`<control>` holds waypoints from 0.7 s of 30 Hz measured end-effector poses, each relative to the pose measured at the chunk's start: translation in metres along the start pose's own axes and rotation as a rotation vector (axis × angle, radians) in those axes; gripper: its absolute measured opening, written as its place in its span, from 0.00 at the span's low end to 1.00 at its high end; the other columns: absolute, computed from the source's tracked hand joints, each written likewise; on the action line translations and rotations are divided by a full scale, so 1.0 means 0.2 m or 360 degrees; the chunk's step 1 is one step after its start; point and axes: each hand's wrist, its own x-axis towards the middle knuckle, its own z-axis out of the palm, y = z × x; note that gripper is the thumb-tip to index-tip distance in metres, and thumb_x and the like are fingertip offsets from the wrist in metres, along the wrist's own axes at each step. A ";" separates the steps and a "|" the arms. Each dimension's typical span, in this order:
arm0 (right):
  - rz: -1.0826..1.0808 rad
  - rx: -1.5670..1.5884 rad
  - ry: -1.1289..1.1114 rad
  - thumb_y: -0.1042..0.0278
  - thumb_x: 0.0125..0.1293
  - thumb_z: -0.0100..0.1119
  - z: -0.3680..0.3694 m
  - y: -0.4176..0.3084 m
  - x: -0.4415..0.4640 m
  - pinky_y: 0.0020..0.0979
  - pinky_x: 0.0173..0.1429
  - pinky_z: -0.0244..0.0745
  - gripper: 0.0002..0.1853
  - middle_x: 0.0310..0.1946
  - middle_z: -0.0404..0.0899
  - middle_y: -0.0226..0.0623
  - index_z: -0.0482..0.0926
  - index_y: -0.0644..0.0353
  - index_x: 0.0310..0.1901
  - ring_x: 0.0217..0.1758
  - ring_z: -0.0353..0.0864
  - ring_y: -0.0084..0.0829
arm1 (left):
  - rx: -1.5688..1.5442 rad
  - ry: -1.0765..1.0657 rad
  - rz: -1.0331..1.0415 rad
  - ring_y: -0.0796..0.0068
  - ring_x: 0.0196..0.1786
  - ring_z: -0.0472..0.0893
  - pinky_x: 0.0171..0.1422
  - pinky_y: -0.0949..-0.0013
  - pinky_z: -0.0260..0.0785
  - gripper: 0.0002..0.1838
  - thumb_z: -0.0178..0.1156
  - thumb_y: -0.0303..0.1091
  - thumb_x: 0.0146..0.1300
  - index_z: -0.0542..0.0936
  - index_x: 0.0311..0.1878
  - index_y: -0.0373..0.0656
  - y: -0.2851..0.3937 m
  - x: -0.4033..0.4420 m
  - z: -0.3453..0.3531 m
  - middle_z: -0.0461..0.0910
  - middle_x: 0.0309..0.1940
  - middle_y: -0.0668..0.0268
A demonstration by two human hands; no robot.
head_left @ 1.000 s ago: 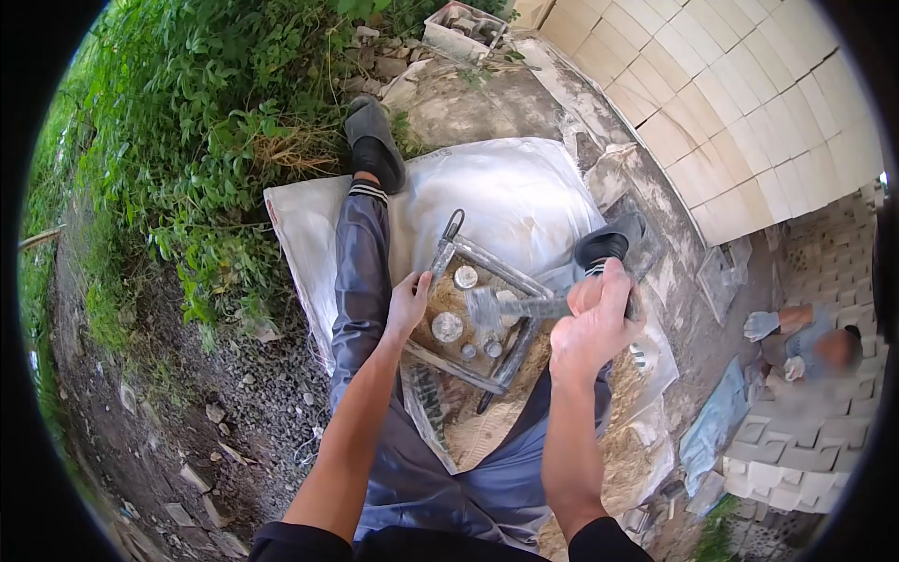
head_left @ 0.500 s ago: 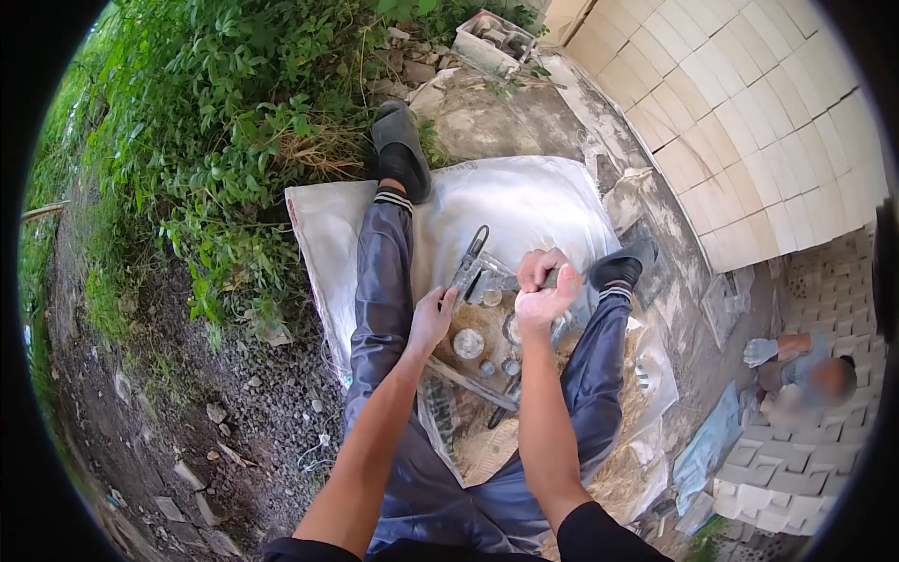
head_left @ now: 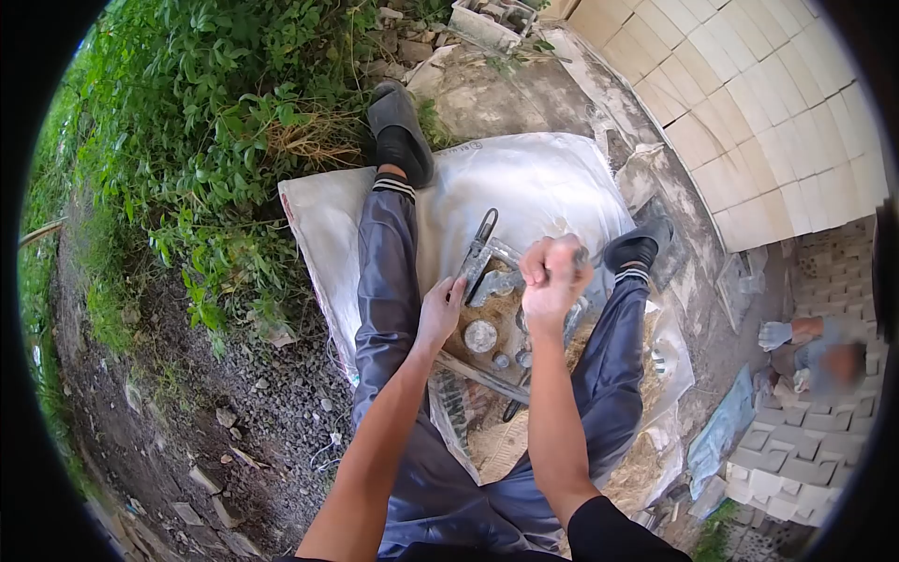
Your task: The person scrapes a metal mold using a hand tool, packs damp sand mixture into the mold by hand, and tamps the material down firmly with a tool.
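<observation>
A grey metal frame [head_left: 478, 375] with looped handles lies between the legs, filled with tan sand. In the sand sit a pale round disc [head_left: 480, 336], small round pieces [head_left: 501, 360] and a flat, irregular grey metal piece [head_left: 496, 286]. My left hand [head_left: 440, 311] grips the frame's left edge, near the upper handle [head_left: 485, 227]. My right hand [head_left: 553, 273] is closed in a fist above the right part of the frame. A dark end shows at its right side, but what it holds is mostly hidden and blurred.
A white woven sack [head_left: 534, 178] spreads under the frame, with loose sand [head_left: 637, 468] at the right. Gravel [head_left: 281, 403] and green plants [head_left: 206, 169] lie left. Stacked pale blocks [head_left: 749, 131] stand right. Another person's gloved hand [head_left: 775, 334] is at the far right.
My right fist has risen slightly and shifted right, uncovering more of the grey metal piece. My left hand stays on the frame's edge. The whole view has shifted a little.
</observation>
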 end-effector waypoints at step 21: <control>-0.0060 0.0179 0.0955 0.44 0.60 0.44 0.10 -0.16 -0.03 0.27 0.21 0.41 0.24 0.10 0.50 0.26 0.55 0.52 0.15 0.13 0.47 0.24 | 0.0007 -0.0025 0.0050 0.55 0.29 0.64 0.40 0.63 0.65 0.21 0.49 0.46 0.71 0.73 0.36 0.33 0.00 -0.02 0.01 0.70 0.26 0.48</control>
